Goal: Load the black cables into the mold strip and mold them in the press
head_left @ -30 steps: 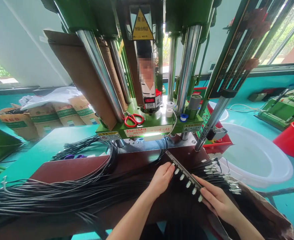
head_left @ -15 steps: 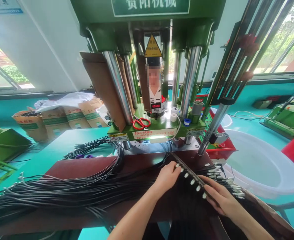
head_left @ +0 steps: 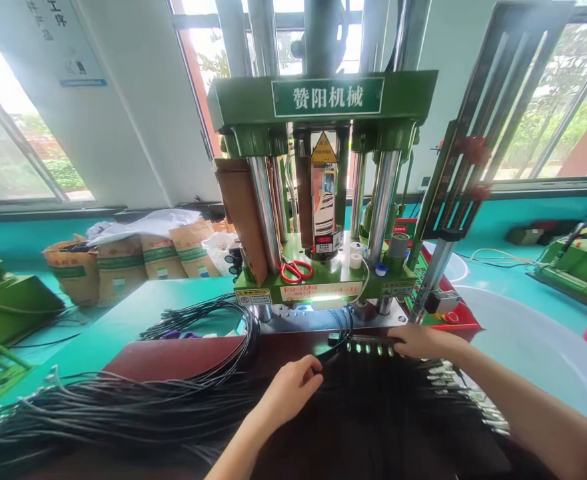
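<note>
My right hand (head_left: 418, 341) grips the right end of a dark metal bar (head_left: 363, 339), which holds a row of small pale connectors and lies almost level in front of the green press (head_left: 323, 287). To the left and lower, my left hand (head_left: 296, 387) is closed around black cables (head_left: 330, 353) that run up toward the bar's left end. A large bundle of black cables (head_left: 138, 407) spreads over the brown table (head_left: 148, 360). More cable ends with metal connectors (head_left: 448, 377) lie under and beside my right forearm.
Red scissors (head_left: 296, 271), a white roll (head_left: 356, 261) and a blue-rimmed spool (head_left: 380, 269) rest on the press. A red box (head_left: 466, 313) and a large white tub (head_left: 533, 353) are at the right. Paper sacks (head_left: 120, 267) stand at the back left.
The bar has swung from a slant to nearly level, nearer the press. My left hand has left the bar and moved down-left onto the cables. The view has tilted up.
</note>
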The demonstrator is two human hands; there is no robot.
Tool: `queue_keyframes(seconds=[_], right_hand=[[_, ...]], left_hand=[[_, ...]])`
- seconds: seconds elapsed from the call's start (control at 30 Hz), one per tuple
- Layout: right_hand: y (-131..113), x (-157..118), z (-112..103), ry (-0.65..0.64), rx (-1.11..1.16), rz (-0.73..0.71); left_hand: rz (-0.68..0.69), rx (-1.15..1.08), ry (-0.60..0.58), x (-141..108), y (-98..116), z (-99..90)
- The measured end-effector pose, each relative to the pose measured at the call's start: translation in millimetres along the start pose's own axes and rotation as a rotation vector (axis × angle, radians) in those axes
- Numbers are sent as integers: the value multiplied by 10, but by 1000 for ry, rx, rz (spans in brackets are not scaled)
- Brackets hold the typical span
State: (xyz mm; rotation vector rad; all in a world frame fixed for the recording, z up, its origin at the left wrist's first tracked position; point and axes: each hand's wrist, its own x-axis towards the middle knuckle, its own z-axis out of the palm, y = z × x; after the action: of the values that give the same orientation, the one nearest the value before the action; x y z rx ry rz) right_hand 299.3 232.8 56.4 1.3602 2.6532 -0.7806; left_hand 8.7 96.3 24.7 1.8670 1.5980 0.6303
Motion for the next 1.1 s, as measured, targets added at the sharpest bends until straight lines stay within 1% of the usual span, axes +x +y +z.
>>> queue_keyframes(seconds=[0.13, 0.2, 0.27, 0.37, 0.47, 0.57, 0.7, 0.77, 0.83, 0.93, 1.1], right_hand=[[-146, 396, 85, 30, -106, -136], [-198, 528, 179, 36, -131, -176], [-256, 603, 284, 47, -143, -202], [-341, 613, 407, 77, -138, -222], [-371, 561, 453, 131, -106, -221], [-320, 533, 472, 214, -49, -184], [-196, 546, 545, 348, -9, -79], [-141, 558, 587, 392, -8, -40], [-102, 571, 619, 409, -4, -23], [-71, 590, 646, 415, 1, -11], [-52, 600, 674, 418, 1, 0]], left_hand=[[10, -34, 13, -111, -81, -43], [15, -33, 17, -132, -106, -69], [18, -31, 16, -117, -126, -107], [33, -8, 25, -14, -161, -194], [45, 58, 47, 185, -243, -281], [32, 162, 97, 424, -417, -305], [-61, 279, 167, 652, -725, -227], [-78, 285, 180, 695, -838, -178], [-68, 288, 183, 698, -893, -144], [-53, 310, 184, 670, -890, -126], [-76, 319, 156, 646, -845, -143]])
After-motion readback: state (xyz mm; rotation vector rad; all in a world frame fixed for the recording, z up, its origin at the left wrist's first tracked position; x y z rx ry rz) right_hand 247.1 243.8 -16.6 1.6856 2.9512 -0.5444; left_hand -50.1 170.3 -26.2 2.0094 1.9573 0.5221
